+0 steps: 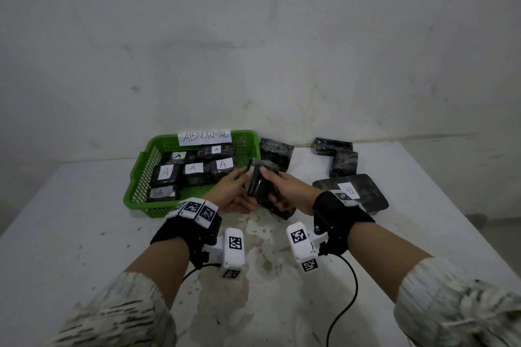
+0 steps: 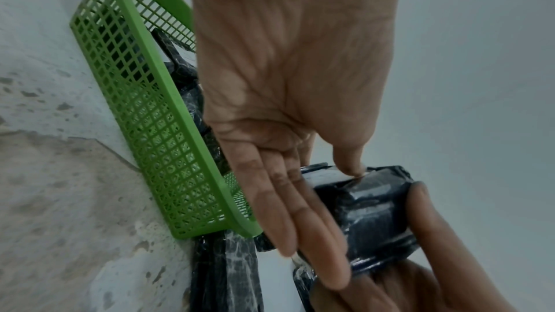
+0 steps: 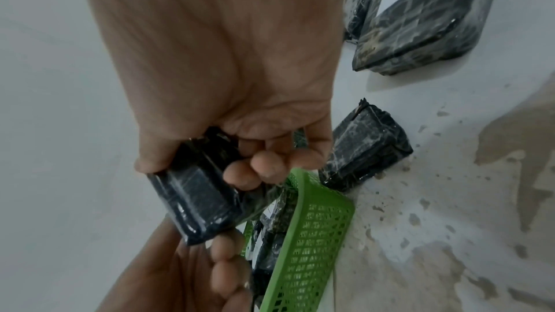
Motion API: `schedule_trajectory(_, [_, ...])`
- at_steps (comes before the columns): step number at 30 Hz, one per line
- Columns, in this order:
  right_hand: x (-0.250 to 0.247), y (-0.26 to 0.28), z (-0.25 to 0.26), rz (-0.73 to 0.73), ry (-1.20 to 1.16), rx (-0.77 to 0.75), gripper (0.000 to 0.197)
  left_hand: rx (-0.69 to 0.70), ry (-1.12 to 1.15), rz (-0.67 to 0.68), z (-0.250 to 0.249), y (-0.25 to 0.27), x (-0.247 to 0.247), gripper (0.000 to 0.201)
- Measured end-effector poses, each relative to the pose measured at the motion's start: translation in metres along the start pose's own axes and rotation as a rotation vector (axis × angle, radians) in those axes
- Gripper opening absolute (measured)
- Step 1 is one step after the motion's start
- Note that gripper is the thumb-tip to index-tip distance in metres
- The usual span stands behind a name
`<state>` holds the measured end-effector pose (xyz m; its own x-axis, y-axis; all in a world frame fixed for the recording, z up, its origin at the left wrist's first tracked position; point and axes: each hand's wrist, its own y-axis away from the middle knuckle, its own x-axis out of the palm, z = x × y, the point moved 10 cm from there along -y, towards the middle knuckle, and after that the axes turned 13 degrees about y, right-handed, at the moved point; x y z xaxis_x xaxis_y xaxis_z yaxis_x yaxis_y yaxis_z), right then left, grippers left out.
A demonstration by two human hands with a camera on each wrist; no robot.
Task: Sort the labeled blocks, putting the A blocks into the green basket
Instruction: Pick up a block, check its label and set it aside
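Both hands hold one black plastic-wrapped block [image 1: 259, 183] upright above the table, just off the green basket's [image 1: 135, 177] right front corner. No label shows on it. My left hand [image 1: 238, 190] pinches it, thumb on top and fingers [image 2: 300, 198] flat along its side [image 2: 369, 210]. My right hand [image 1: 284, 191] grips the other side with curled fingers [image 3: 240, 174] round the block [image 3: 198, 193]. Several blocks marked A [image 1: 193, 169] lie in the basket, which carries a paper sign reading ABNORMAL [image 1: 205, 136].
A larger flat block labelled B [image 1: 355, 194] lies to the right of my right wrist. Unlabelled-looking black blocks sit by the wall [image 1: 276, 153], [image 1: 332, 145], [image 1: 342, 163], and one lies under my hands [image 1: 284, 213]. The stained white table [image 1: 84, 234] meets a wall behind.
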<state>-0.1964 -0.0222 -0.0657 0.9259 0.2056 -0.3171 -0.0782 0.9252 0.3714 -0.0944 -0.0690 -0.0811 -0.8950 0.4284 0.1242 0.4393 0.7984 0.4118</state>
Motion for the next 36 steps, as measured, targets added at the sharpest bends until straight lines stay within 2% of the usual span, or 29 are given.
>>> schedule_trajectory(5, [-0.003,-0.003,0.004,-0.065,0.019,-0.034,0.046,0.007,0.003,0.027,0.0,0.0,0.003,0.05])
schedule_trajectory(10, [0.002,-0.006,0.0,0.0,-0.06,-0.023,0.032,-0.004,0.004,0.022,-0.001,-0.002,0.001,0.047])
schedule_trajectory(13, [-0.002,-0.008,-0.003,-0.02,-0.095,-0.037,0.03,0.029,-0.072,-0.029,-0.006,-0.006,-0.005,0.041])
schedule_trajectory(15, [-0.009,-0.008,-0.004,-0.078,-0.155,-0.033,0.023,0.093,-0.165,-0.105,-0.012,-0.009,-0.018,0.036])
schedule_trajectory(17, [-0.018,-0.008,-0.006,-0.136,-0.227,-0.004,0.026,0.116,-0.202,-0.143,-0.013,-0.01,-0.028,0.03])
schedule_trajectory(23, [-0.013,-0.014,-0.015,-0.077,-0.437,0.057,0.03,0.123,-0.165,-0.153,-0.009,-0.012,-0.038,0.025])
schedule_trajectory(27, [0.003,-0.018,-0.01,-0.067,-0.417,0.097,0.028,0.119,-0.106,-0.21,-0.005,-0.012,-0.051,0.041])
schedule_trajectory(30, [0.009,-0.03,-0.004,-0.131,-0.33,0.085,0.024,0.142,-0.134,-0.271,-0.009,-0.007,-0.065,0.041])
schedule_trajectory(32, [0.014,-0.04,0.002,-0.173,-0.289,0.065,0.035,0.159,-0.144,-0.322,-0.011,-0.006,-0.078,0.047])
schedule_trajectory(36, [0.046,-0.057,0.016,-0.083,-0.146,0.041,0.052,0.154,-0.212,-0.409,-0.009,-0.005,-0.109,0.052])
